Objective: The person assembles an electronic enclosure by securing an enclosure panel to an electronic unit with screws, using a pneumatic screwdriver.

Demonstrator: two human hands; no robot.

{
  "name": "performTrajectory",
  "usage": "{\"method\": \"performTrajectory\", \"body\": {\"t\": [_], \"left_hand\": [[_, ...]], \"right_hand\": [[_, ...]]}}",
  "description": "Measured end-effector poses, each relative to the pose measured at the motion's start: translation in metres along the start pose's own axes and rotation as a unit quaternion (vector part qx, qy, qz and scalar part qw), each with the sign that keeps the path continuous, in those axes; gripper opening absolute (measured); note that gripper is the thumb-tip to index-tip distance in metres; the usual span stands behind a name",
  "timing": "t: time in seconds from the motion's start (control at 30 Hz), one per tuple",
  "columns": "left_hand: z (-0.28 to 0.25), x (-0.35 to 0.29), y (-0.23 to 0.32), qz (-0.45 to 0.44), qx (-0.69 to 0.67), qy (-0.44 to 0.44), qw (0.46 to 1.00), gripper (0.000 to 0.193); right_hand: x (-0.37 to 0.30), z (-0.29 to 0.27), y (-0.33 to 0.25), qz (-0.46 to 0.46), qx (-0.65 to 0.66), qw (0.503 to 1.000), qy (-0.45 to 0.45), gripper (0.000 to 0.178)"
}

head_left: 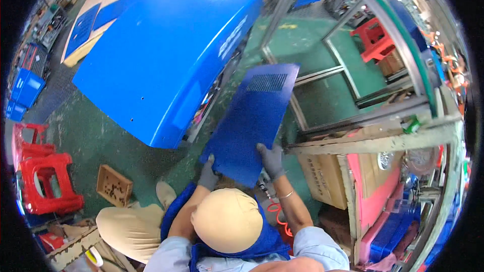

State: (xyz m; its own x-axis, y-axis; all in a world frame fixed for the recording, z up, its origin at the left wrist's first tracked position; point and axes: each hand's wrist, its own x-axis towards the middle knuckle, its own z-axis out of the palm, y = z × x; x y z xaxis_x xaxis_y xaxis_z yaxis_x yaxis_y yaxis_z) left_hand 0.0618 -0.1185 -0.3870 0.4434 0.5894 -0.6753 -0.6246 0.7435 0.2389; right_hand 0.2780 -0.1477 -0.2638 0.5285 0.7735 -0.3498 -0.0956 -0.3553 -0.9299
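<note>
Panel (pixel 248 117): one, gripped by fingers (pixel 261 147) of two hands (pixel 207 174) (pixel 273 163).

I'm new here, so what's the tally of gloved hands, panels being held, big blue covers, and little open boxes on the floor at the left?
Gloved hands (left hand, right hand): 2
Held vented blue panel: 1
Big blue cover: 1
Little open box: 1
Total: 5
</note>
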Motion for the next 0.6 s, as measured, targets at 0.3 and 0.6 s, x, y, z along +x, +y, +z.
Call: {"method": "performTrajectory", "body": {"t": [0.3,0.6], "left_hand": [[0.108,-0.057,-0.003,0.011,0.114,0.013,0.993,0.061],[0.183,-0.054,0.033,0.045,0.183,-0.236,0.953,0.055]], "right_hand": [[-0.083,-0.043,-0.083,-0.155,-0.096,0.983,-0.001,0.026],[-0.116,-0.062,-0.162,-0.331,-0.053,0.939,0.081,0.016]]}}
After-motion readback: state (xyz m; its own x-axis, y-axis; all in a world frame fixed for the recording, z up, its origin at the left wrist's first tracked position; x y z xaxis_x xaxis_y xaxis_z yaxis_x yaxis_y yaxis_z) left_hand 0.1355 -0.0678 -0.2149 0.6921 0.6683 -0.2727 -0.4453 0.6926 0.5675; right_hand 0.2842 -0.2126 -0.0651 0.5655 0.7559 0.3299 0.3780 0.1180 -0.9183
